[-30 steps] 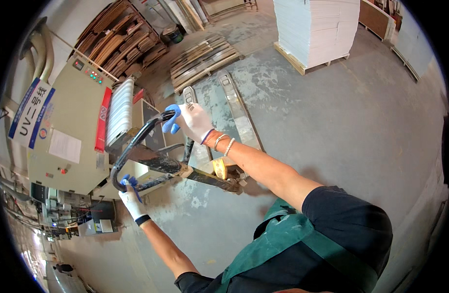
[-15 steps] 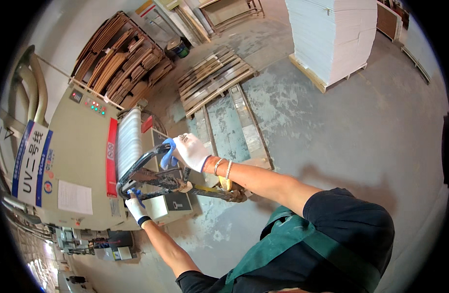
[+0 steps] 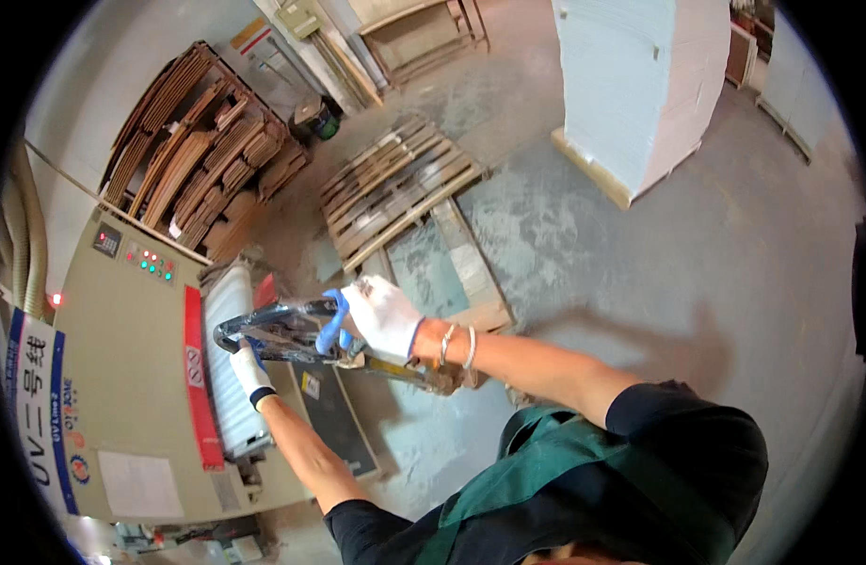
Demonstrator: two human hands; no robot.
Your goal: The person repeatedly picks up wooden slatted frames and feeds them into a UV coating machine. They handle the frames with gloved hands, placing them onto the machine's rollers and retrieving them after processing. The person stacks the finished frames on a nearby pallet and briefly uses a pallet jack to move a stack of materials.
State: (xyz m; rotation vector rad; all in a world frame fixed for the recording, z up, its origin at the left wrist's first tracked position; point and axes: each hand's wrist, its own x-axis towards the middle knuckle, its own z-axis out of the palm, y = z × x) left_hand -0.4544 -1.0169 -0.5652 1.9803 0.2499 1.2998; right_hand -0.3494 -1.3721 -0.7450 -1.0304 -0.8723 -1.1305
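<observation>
A pallet jack's black loop handle (image 3: 280, 311), scuffed and partly wrapped in clear film, is between my two hands. My right hand (image 3: 381, 318), in a white glove with blue fingertips, is closed on the handle's near right end. Gloved the same way, my left hand (image 3: 250, 371) grips the loop's lower left side; its fingers are partly hidden. Below the handle, the jack's worn yellowish base (image 3: 405, 375) shows in part. Its long forks (image 3: 471, 259) run away from me to a wooden pallet (image 3: 400, 188) on the floor.
Close on the left stands a beige machine (image 3: 122, 358) with a pale roller (image 3: 233, 377), red strip and lit buttons. Behind it is a rack of stacked brown boards (image 3: 198, 141). A tall white stack (image 3: 631, 89) stands on a pallet at far right.
The jack's handle has shifted left and now overlaps the machine's roller more. Both hands keep their hold on it. The machine, rack and wooden pallet appear farther left in view.
</observation>
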